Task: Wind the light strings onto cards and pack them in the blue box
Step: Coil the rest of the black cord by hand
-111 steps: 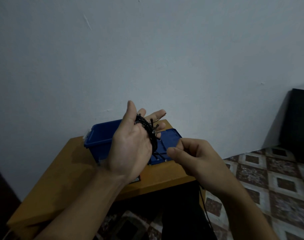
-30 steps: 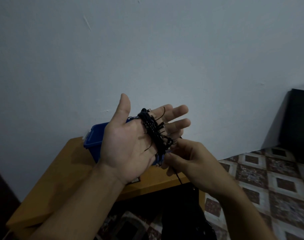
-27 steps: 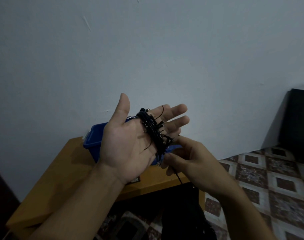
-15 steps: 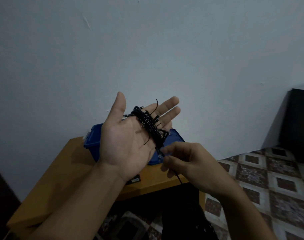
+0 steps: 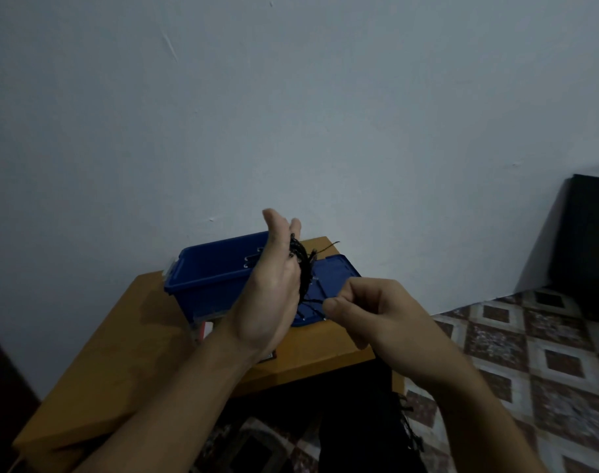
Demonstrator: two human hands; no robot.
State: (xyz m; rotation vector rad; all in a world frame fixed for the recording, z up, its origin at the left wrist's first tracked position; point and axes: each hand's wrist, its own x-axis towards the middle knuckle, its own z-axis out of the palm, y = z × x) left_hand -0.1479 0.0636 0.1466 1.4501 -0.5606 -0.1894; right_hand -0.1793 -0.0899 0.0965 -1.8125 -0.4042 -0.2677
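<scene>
Black light string [image 5: 302, 268]: wound in a thick coil round the left hand [image 5: 267, 302], across the palm just below the fingers.

Left hand: raised edge-on to the camera, thumb and fingers straight and pointing up, not curled on the coil. It serves as the spool.

Right hand [image 5: 376, 315]: lower and to the right, fingers curled, thumb and forefinger pinching a single strand that runs from the coil's lower end.

Forearms: both rise from the bottom edge, and the hands meet over the front of the counter [image 5: 137, 353].

Progress, as judged: winding is under way and the coil is sizeable. A dark tail seems to hang below the right wrist, so some length is probably left to take up, though how much cannot be told. No card is visible, and the string sits on the hand alone. This string is not yet packed.

Blue box [image 5: 202, 281]: on the counter, just behind the left hand, open. Its contents are hidden from this angle.

Lid [image 5: 335, 278]: flat on the counter just beside the box, at right, behind the strand.

Counter: orange-brown wood, set against a pale wall [image 5: 291, 114].

Red-and-white item [image 5: 207, 331]: flat, partly under the box, identity unclear.

Floor [image 5: 495, 336]: patterned tile, at right.

Black object [image 5: 591, 247]: in the far right corner.
</scene>
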